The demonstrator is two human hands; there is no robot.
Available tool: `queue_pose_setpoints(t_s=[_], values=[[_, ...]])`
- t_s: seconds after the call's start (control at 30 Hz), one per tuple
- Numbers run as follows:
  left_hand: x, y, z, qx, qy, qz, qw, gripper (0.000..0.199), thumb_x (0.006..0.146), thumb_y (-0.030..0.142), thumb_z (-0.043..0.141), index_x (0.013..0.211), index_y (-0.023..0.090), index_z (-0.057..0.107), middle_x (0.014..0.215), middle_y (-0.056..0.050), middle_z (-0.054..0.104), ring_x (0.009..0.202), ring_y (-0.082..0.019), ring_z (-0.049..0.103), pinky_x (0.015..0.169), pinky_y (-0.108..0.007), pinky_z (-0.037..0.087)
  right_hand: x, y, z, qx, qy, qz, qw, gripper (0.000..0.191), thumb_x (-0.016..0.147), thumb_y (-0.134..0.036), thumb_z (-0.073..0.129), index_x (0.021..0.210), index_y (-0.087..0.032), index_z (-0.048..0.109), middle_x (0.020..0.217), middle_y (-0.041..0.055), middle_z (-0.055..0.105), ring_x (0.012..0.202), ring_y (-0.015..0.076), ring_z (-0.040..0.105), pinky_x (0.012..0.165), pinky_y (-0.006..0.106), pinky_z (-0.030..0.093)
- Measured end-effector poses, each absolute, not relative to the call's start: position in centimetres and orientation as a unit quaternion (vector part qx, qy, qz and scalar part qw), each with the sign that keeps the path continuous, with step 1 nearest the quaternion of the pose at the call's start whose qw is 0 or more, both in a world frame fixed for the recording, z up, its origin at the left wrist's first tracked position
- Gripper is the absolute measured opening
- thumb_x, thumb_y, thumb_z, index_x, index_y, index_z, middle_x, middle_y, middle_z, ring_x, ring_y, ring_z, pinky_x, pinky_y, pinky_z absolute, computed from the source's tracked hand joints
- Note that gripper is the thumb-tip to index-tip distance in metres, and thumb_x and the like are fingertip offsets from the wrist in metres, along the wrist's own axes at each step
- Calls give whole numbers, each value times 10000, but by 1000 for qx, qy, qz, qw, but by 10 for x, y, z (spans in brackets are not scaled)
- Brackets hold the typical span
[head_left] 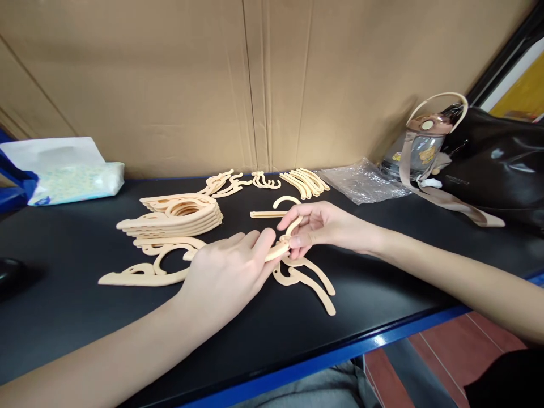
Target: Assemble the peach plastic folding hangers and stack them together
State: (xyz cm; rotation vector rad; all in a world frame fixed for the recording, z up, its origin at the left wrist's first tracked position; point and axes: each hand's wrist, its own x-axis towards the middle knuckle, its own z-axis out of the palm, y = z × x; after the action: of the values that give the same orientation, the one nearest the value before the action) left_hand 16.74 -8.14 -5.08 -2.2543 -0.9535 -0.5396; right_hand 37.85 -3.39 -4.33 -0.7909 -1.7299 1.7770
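My left hand (232, 272) is closed around a beige plastic hanger arm (277, 251), whose end sticks out past the fingers. With thumb and fingers, my right hand (327, 229) pinches a curved beige hanger hook (294, 226) at that same end, and the two parts touch. Most of the arm is hidden under my left hand. Below my hands lie loose curved hanger parts (317, 286). Just behind are a straight hanger piece (267, 214) and a loose hook (287, 200). Left of my left hand, a folded hanger (144, 277) lies flat, partly covered by it.
Folded hangers (182, 218) form a stack at left. Along the back lie piles of hooks (266, 180), hanger arms (305, 182) and a clear plastic bag (363, 180). A tissue pack (80, 178) stands far left; a strapped bottle (419, 147) and black bag (497, 164) stand right.
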Motion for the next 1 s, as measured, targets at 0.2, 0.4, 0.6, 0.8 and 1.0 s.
queue_pose_setpoints(t_s=[0.2,0.4,0.6,0.8,1.0], values=[[169,-87,-48,-859,-348,-214,308,325,985,380,396,804,180,577,589,1,583,515,-169,562,457,-293,282,378,-35,-43,-274,-649,662,255,241,769,-203,756,950,-139,610,803,5,699,707,114,696,728,265,593],[171,-87,-48,-860,-342,-212,315,287,969,214,387,719,181,525,547,6,516,515,-165,531,446,-293,259,380,-31,-39,-284,-646,663,250,286,815,-171,706,1067,-154,573,840,10,690,739,111,680,745,268,576],[171,-80,-54,-872,-345,-193,289,300,1004,248,333,788,177,529,553,12,546,451,-149,520,407,-267,232,383,-28,-42,-267,-650,671,239,144,844,-157,676,951,-156,579,834,5,682,746,108,674,726,251,562],[173,-81,-58,-885,-340,-186,259,245,1000,229,359,818,166,510,570,21,568,440,-144,551,403,-252,259,386,-26,-44,-250,-652,682,220,134,850,-183,681,948,-151,596,864,14,682,759,109,672,750,259,557],[171,-80,-59,-889,-344,-178,244,218,986,230,405,802,159,496,531,34,546,405,-143,545,383,-244,246,385,-24,-50,-265,-652,683,196,135,833,-175,692,932,-136,610,860,16,682,656,85,645,692,239,549]])
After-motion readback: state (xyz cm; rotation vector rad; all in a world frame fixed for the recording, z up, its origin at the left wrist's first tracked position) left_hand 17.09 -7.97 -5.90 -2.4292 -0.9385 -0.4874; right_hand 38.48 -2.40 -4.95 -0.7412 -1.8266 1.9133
